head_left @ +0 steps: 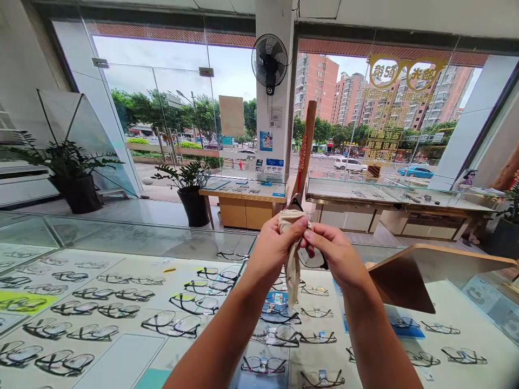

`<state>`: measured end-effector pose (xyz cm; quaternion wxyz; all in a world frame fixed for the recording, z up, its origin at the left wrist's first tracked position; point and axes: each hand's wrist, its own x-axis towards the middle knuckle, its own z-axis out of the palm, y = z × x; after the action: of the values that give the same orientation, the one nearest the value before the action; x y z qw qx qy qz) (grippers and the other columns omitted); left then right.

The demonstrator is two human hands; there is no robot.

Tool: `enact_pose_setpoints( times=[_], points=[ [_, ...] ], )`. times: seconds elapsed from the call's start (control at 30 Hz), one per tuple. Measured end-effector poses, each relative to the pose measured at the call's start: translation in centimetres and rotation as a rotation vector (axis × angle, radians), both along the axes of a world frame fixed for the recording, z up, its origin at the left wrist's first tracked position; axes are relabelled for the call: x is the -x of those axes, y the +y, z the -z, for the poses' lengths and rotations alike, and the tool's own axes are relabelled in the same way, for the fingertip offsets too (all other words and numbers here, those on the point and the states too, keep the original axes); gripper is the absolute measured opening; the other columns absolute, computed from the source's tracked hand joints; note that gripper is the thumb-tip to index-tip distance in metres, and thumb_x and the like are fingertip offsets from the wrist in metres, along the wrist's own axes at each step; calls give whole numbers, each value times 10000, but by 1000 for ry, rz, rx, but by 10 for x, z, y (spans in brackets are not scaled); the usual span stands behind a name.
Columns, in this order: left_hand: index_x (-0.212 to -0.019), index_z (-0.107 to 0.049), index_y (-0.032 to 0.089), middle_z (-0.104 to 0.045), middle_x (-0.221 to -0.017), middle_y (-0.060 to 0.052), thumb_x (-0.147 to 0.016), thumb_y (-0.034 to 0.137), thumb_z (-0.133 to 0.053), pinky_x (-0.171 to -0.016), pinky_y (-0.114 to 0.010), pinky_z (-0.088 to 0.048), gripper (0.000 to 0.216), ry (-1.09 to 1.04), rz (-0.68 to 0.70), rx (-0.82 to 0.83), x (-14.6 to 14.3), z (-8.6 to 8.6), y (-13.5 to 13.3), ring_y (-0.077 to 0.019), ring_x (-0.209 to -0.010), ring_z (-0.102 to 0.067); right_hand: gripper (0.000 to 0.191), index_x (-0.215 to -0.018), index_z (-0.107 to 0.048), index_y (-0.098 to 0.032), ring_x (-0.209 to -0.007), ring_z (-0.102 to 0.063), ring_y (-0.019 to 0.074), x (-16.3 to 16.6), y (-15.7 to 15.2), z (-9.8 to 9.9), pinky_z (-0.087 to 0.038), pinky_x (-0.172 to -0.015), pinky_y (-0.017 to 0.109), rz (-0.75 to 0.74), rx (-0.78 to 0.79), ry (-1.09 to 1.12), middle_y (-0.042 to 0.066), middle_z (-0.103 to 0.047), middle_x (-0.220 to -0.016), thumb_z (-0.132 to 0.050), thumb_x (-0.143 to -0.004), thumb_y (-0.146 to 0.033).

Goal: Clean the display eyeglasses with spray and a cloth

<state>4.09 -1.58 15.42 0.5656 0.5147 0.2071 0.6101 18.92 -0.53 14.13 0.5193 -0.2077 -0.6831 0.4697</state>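
Both hands are raised over a glass display counter. My left hand [279, 243] is closed on a beige cloth [292, 270], its thumb pressing the folds while the loose end hangs down. Close against it, my right hand [334, 248] pinches a pair of dark-framed eyeglasses [314, 260]. One lens shows below the right fingers, with small print on it. Part of the frame pokes out above the cloth, and the cloth and fingers hide the rest. Beneath my arms, rows of eyeglasses [172, 325] lie in the counter.
To the right, a tilted brown board [405, 281], perhaps a mirror's back, rests on the counter. Beyond stand a wooden display case [243, 210], a second glass case [344, 208] and potted plants [194, 200]. A fan [270, 62] hangs on the pillar between large windows.
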Motion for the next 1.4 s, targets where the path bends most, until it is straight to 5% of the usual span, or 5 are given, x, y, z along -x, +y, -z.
enact_pose_setpoints(
  times=[0.2,0.47,0.73,1.07,1.4],
  points=[
    [-618,-546,166,-520,-505,26,-942,653,-684,-457,-209,-436,600,100,-59,-119,6,0,3,-87,-433,-498,333,-814,-762,-208,-688,-477,149,1,-6,-5,-382,-665,307,-22,-21,-72,25,-690,-812,-693,-983,-487],
    [-878,-640,159,-651,-647,15,-758,406,-944,-565,-203,-476,410,110,118,-114,21,-8,10,-96,-551,-567,318,-790,-760,-213,-694,-485,149,-6,-2,-6,-378,-668,303,-6,-13,-51,15,-690,-764,-696,-977,-462],
    [-709,-565,175,-547,-500,37,-875,648,-770,-430,-194,-316,542,111,-171,-146,10,1,12,-72,-422,-441,336,-786,-752,-205,-680,-477,141,0,-5,-5,-381,-672,303,-35,-29,-103,16,-692,-795,-690,-981,-472],
    [-861,-634,161,-664,-640,-5,-772,422,-931,-541,-210,-456,406,201,175,-126,32,-8,13,-106,-539,-575,352,-785,-762,-207,-689,-484,146,-2,-4,-6,-382,-658,294,-47,-12,-56,25,-709,-779,-694,-979,-493],
    [-670,-587,164,-570,-500,2,-932,708,-659,-437,-215,-342,608,240,-103,-181,23,-1,11,-91,-428,-460,356,-803,-747,-191,-697,-486,141,-5,-10,-8,-380,-660,289,-89,-37,-110,29,-705,-810,-697,-986,-492]
  ],
)
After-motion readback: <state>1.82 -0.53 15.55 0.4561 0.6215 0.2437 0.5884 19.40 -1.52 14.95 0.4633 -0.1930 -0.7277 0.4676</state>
